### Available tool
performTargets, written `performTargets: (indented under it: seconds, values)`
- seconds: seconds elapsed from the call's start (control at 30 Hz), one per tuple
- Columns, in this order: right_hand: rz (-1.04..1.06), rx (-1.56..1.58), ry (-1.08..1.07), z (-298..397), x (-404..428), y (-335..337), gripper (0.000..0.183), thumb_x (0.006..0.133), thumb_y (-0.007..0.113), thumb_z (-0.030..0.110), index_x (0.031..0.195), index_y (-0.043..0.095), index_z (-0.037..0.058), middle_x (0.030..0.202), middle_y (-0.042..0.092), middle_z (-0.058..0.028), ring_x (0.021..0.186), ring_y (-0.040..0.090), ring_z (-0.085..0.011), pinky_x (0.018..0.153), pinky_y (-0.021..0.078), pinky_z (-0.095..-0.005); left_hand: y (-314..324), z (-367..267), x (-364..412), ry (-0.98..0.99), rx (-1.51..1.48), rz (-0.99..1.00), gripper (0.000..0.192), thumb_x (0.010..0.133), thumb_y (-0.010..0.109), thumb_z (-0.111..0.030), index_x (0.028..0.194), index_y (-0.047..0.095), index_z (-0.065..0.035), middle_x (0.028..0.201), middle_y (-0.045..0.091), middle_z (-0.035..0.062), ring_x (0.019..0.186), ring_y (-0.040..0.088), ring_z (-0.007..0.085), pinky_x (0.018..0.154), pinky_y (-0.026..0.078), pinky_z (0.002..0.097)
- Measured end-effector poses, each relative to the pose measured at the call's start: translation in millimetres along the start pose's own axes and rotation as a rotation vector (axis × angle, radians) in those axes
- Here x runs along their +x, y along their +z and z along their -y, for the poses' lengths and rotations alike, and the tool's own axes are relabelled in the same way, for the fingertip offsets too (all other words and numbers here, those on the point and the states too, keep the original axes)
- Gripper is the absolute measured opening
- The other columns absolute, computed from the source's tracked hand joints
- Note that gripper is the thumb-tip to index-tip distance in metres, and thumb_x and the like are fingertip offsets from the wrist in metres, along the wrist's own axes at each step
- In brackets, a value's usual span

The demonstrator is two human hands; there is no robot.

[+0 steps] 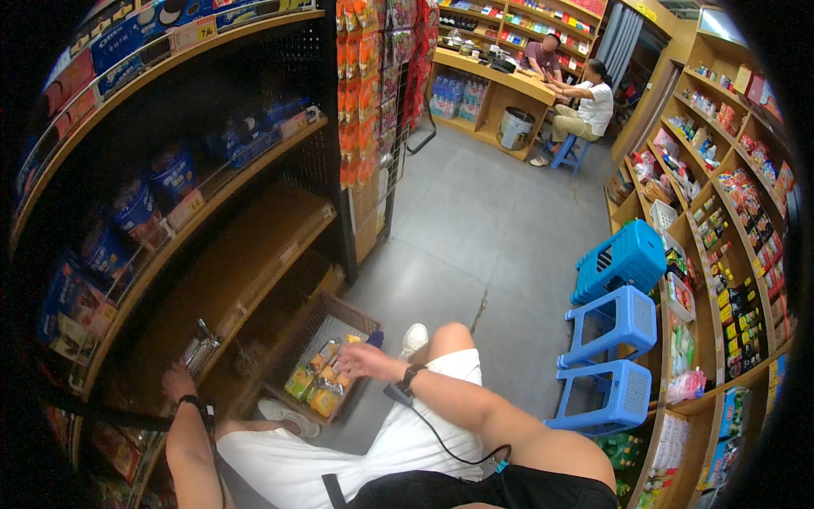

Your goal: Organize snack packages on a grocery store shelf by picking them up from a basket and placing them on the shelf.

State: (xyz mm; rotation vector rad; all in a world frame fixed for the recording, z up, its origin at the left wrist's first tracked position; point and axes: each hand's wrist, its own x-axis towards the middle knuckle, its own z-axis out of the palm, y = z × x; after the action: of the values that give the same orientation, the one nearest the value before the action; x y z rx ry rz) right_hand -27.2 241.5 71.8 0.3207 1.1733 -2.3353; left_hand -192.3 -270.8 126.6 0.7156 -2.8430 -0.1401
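Observation:
My left hand [179, 382] is at the wooden shelf [254, 235] on the left, right beside a small shiny, silvery item [202, 348] near the shelf's front edge. Whether its fingers grip that item I cannot tell. Over the right side of a brown plastic basket [375, 318] hovers my right hand [369, 361], fingers spread and nothing visible in them. Inside the basket lie several yellow, orange and green snack packets [324, 401]. The basket stands on the floor between my feet, against the shelving.
Blue canisters [172, 175] and boxed biscuits [146, 38] fill the upper left shelves. Orange snack packets [358, 95] hang at the shelving's end. Blue plastic stools [613, 321] stand along the right shelves. Two people [594, 98] sit at a wooden counter [489, 76] at the back.

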Motion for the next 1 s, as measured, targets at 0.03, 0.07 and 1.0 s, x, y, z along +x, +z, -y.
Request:
performTargets:
  seconds: [0.03,0.07,1.0]
  values:
    - [-0.122,-0.122,0.062,-3.0,-1.7,0.2,0.047,0.099,0.055,0.037,0.132,0.051,0.0044,0.115,0.061,-0.0107,0.101,0.065,-0.0233,0.087,0.0555,-0.0391,2.4,2.6,1.5,-0.002,-0.003,-0.005,0.053,0.098,0.046,-0.047,0.105,0.069,0.0005,0.109,0.066,0.0256,0.103,0.062,0.0434,0.087,0.047,0.0567]
    - [-0.156,-0.292,0.116,-3.4,-0.2,0.3,0.048,0.096,0.057,0.038,0.128,0.054,0.0025,0.110,0.064,-0.0126,0.098,0.066,-0.0262,0.085,0.0555,-0.0398,8.6,8.1,4.0,0.046,0.036,-0.026,0.054,0.098,0.046,-0.047,0.103,0.070,0.0007,0.107,0.067,0.0256,0.101,0.062,0.0437,0.087,0.048,0.0561]
    - [-0.046,-1.295,0.086,-50.3,20.2,-37.6,0.043,0.083,0.061,0.041,0.096,0.070,0.0010,0.089,0.070,-0.0181,0.083,0.067,-0.0308,0.074,0.0513,-0.0409,21.5,3.4,7.7,-0.011,0.035,-0.058,0.052,0.098,0.048,-0.047,0.103,0.069,-0.0004,0.105,0.067,0.0242,0.101,0.062,0.0438,0.088,0.046,0.0580]
